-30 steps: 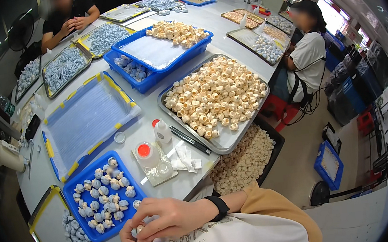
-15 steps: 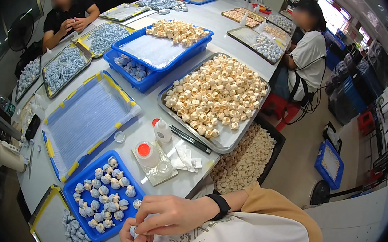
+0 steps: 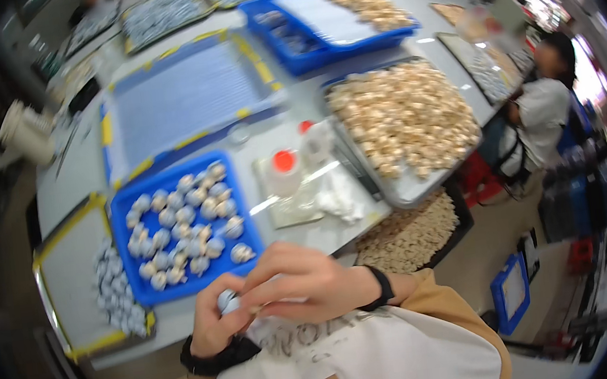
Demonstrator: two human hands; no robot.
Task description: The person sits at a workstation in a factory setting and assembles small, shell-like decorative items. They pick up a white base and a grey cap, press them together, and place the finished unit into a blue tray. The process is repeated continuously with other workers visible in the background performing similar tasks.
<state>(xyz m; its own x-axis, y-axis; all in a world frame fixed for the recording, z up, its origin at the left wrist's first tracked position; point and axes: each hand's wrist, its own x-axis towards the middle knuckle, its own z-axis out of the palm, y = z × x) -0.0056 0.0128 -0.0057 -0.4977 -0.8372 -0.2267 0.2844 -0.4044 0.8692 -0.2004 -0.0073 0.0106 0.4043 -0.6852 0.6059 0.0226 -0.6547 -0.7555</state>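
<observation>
In front of my chest, my left hand (image 3: 216, 319) is closed around a small rounded blue-grey piece (image 3: 228, 301), mostly hidden by the fingers. My right hand (image 3: 300, 281) is pinched right beside that piece. A tiny cream bit shows under its fingertips, but what it grips is mostly covered. Just beyond both hands lies a blue tray (image 3: 125, 241) holding several round blue-grey and cream pieces (image 3: 186, 215), one of them (image 3: 241, 253) apart at the tray's near right corner. Left of it, a yellow-taped tray (image 3: 68, 273) carries a heap of plain blue-grey pieces (image 3: 115, 287).
A jar with a red lid (image 3: 284, 162), a white squeeze bottle (image 3: 318, 142) and crumpled tissue (image 3: 339, 199) stand right of the tray. Farther right is a metal tray (image 3: 413, 189) of cream pieces. A dark bin (image 3: 464, 228) sits below the table edge. A seated person (image 3: 544, 116) is at right.
The view has swung, so the table and trays appear shifted and blurred. Both hands stay together at the blue-grey piece, which shows a little more between the left fingers.
</observation>
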